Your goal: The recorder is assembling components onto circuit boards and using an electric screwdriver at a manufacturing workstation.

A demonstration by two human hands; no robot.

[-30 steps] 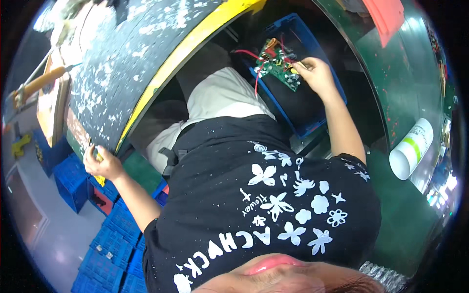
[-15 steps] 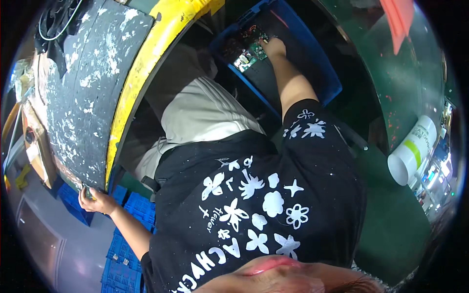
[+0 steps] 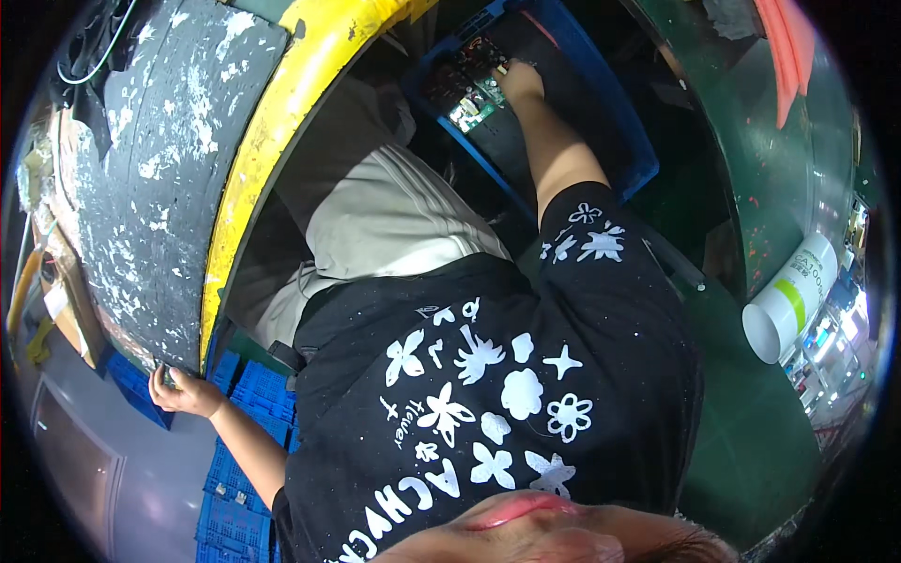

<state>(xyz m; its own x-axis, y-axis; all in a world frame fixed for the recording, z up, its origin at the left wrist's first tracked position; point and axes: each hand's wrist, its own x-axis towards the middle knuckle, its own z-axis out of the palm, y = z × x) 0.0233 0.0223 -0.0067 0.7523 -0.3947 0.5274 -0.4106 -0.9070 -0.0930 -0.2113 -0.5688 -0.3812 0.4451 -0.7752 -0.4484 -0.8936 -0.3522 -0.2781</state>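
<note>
My right hand (image 3: 522, 83) reaches into a blue plastic crate (image 3: 634, 141) at the top of the head view. Its fingers are closed at the edge of a green circuit board (image 3: 491, 91). Beside it, another circuit board (image 3: 471, 113) with pale parts lies at the crate's left side, with darker boards (image 3: 460, 70) behind. Far off to the left, my left hand (image 3: 188, 392) is at the corner of the worn bench. Its fingers curl round something small and dark that is mostly hidden.
A dark bench top (image 3: 178, 159) with white scuffs and a yellow edge (image 3: 246, 178) curves along the left. Blue plastic crates (image 3: 239, 469) stand below my left arm. At the right, a white roll (image 3: 793, 296) with a green band lies on a green surface, below a red sheet (image 3: 788, 56).
My right hand has shifted slightly up and left over the circuit boards. The left hand stays at the bench corner with little movement. The whole view has moved a little.
</note>
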